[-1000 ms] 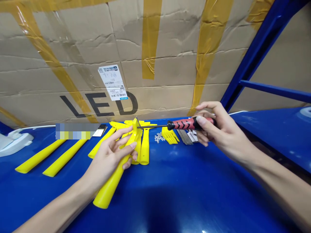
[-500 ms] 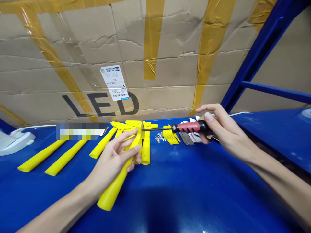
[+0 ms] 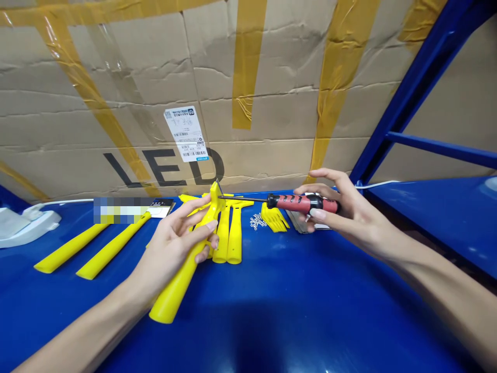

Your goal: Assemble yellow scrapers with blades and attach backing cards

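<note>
My left hand (image 3: 182, 235) is wrapped round the handle of a yellow plastic scraper (image 3: 174, 295), its head tilted up and a thin blade edge showing at the top. My right hand (image 3: 349, 207) grips a red-and-black screwdriver (image 3: 298, 202) by the handle, between thumb and fingers. The screwdriver lies almost level, its tip against the scraper's head; the screw there is too small to make out. Behind my left hand lie more yellow scraper handles (image 3: 234, 238). To their right are a heap of small screws (image 3: 258, 221) and a stack of yellow plates (image 3: 275, 217).
Two yellow scrapers (image 3: 116, 246) with card packaging (image 3: 162, 207) lie on the blue table (image 3: 248, 321) at left. Near my right hand are flat grey pieces (image 3: 297, 221). A large cardboard box (image 3: 287, 77) stands behind, with a blue metal frame (image 3: 411, 98) at right.
Both hands have shifted slightly left with the scraper and the screwdriver. My right fingers have changed their hold on the screwdriver's handle, which has turned.
</note>
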`<state>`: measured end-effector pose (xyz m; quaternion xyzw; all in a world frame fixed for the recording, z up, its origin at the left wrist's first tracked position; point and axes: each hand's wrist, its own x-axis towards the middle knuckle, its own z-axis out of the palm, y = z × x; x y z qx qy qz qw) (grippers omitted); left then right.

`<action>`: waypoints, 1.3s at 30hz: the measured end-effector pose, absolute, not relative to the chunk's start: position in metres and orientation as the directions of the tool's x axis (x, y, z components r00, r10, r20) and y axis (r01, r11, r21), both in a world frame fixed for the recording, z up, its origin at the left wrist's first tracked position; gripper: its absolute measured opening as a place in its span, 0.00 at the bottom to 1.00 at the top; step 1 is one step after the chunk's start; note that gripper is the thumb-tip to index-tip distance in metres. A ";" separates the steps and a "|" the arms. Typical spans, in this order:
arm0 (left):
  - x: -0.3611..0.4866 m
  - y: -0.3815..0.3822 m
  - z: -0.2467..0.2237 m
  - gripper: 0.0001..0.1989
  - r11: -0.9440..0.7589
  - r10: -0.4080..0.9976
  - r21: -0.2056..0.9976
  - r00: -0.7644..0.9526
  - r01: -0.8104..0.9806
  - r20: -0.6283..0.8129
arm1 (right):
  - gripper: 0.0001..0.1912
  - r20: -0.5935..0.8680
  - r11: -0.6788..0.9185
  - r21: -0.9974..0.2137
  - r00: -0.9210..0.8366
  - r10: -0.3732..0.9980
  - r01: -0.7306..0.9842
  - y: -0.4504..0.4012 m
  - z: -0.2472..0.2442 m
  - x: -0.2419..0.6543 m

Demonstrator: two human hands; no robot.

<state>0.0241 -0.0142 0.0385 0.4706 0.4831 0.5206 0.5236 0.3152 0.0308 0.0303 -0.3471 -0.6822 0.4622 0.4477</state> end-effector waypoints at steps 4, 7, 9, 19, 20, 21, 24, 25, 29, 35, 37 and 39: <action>0.025 -0.014 0.043 0.33 -0.002 1.000 0.997 -0.008 -0.076 0.001 | 0.19 0.291 0.336 -0.935 -0.289 0.912 0.116 0.031 0.026 0.306; 0.026 -0.015 0.043 0.33 0.005 1.000 0.999 0.002 -0.051 -0.004 | 0.18 0.249 0.271 -0.960 -0.235 0.940 0.069 0.033 0.023 0.304; 0.027 -0.015 0.041 0.33 0.014 1.000 0.999 0.002 -0.048 -0.014 | 0.20 0.256 0.273 -0.961 -0.266 0.929 0.030 0.034 0.024 0.308; 0.024 -0.017 0.036 0.30 -0.005 0.998 1.000 0.057 -0.006 0.005 | 0.16 0.291 0.350 -0.896 -0.233 0.928 0.274 0.025 0.038 0.304; 0.024 -0.018 0.037 0.29 -0.008 0.998 1.000 0.059 -0.001 0.008 | 0.18 0.267 0.323 -0.911 -0.232 0.935 0.258 0.025 0.038 0.303; 0.024 -0.018 0.038 0.29 -0.010 0.998 1.000 0.060 0.003 0.009 | 0.18 0.251 0.306 -0.921 -0.233 0.939 0.242 0.026 0.037 0.303; 0.024 -0.017 0.039 0.29 -0.011 0.999 1.000 0.047 0.003 0.011 | 0.15 0.254 0.307 -0.935 -0.268 0.929 0.179 0.027 0.036 0.307; 0.024 -0.016 0.038 0.29 -0.013 0.999 1.000 0.042 0.002 0.013 | 0.15 0.257 0.309 -0.938 -0.284 0.924 0.155 0.028 0.036 0.309; 0.023 -0.015 0.034 0.28 -0.037 0.998 0.999 0.043 -0.002 0.037 | 0.16 0.257 0.299 -0.949 -0.308 0.916 0.097 0.032 0.033 0.313; 0.023 -0.018 0.035 0.27 -0.044 0.996 0.998 0.075 0.048 0.041 | 0.18 0.223 0.257 -0.947 -0.177 0.959 0.195 0.036 0.028 0.312; 0.023 -0.017 0.035 0.27 -0.044 0.997 0.998 0.071 0.042 0.041 | 0.15 0.218 0.251 -0.960 -0.230 0.948 0.123 0.036 0.029 0.316; 0.023 -0.016 0.033 0.26 -0.054 0.997 0.998 0.053 0.020 0.052 | 0.16 0.240 0.271 -0.961 -0.302 0.923 0.063 0.035 0.031 0.320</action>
